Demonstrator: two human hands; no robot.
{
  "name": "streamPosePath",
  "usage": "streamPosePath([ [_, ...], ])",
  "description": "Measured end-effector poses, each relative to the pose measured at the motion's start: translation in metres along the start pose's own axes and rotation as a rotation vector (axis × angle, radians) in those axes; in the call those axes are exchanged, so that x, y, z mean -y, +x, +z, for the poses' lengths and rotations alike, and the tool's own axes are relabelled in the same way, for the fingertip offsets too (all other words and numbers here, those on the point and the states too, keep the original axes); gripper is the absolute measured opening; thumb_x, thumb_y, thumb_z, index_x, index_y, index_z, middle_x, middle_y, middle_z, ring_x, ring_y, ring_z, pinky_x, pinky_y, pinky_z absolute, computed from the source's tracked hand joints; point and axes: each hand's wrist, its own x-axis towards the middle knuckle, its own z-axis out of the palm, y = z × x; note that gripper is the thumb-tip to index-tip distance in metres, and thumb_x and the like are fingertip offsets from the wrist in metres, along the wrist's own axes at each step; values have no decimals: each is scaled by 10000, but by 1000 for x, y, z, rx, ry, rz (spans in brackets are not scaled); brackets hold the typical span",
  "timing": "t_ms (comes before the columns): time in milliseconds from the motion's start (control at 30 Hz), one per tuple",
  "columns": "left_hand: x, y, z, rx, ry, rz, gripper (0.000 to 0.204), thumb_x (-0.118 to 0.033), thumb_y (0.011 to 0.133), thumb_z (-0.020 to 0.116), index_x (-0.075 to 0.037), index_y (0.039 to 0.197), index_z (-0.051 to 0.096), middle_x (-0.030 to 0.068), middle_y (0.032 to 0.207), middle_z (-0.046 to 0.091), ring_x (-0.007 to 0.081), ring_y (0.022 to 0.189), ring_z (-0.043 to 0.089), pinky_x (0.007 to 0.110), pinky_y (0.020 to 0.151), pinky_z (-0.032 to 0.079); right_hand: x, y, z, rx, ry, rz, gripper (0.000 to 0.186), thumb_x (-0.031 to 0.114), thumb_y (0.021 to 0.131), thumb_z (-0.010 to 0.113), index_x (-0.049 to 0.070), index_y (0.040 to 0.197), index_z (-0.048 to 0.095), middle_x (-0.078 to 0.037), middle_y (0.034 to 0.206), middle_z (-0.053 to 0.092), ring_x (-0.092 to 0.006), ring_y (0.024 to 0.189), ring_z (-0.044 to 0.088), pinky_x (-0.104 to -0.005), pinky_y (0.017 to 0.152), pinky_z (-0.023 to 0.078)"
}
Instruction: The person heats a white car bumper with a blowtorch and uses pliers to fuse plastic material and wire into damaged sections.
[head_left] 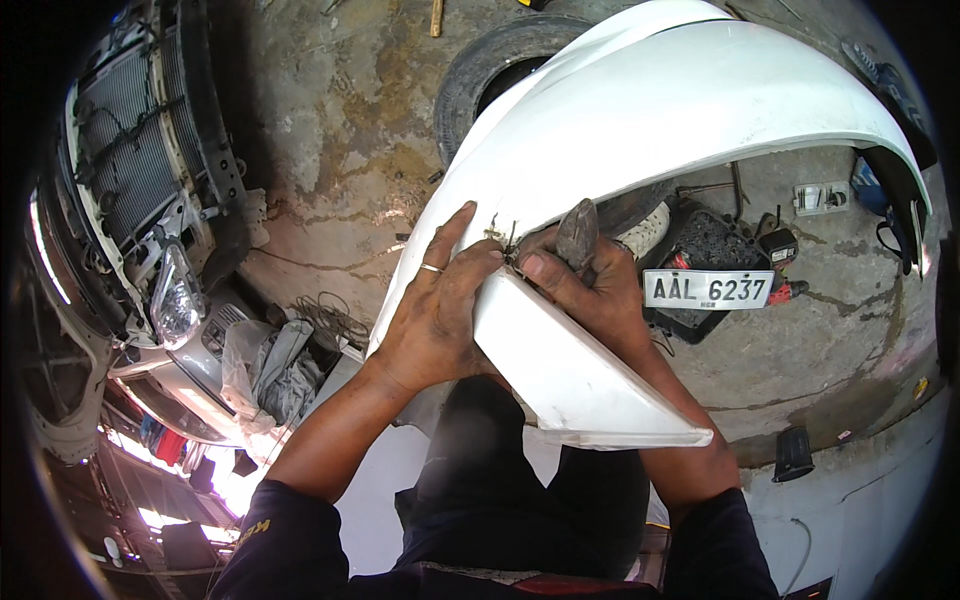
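Note:
A large white curved car body panel (640,75) lies across the view, with a narrow angled end (560,360) toward me and a small split or damaged spot (497,230) at their junction. My left hand (440,300) grips the panel at the left of that spot, thumb pressed by the split. My right hand (590,290) is closed around a dark, worn tool handle (577,232) just right of the split, its thumb against the panel edge. The tool's working end is hidden.
A car front with radiator (130,130) and headlamp (178,295) stands at left. A tire (462,85) lies behind the panel. A licence plate (708,276), black case (705,320), clear container (822,197) and cup (793,450) are at right. Plastic sheeting (270,370) and wires sit lower left.

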Motion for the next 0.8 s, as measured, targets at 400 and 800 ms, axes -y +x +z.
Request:
streamPosePath([
  [400,-10,10,-6,93,84,-56,1224,-373,395,1062,-113,1476,551,143,1393,609,474,1528,350,583,1244,388,-1,-2,7,-33,113,73,321,310,922,855,28,1027,744,-66,864,742,-129,798,719,-278,731,564],
  [800,-14,15,-11,94,96,-32,894,-232,538,1016,-81,1331,632,144,1302,660,465,1461,453,572,1237,387,10,-14,-24,-25,-506,13,454,262,907,798,34,1275,663,-132,1018,758,-283,992,736,-407,979,501],
])
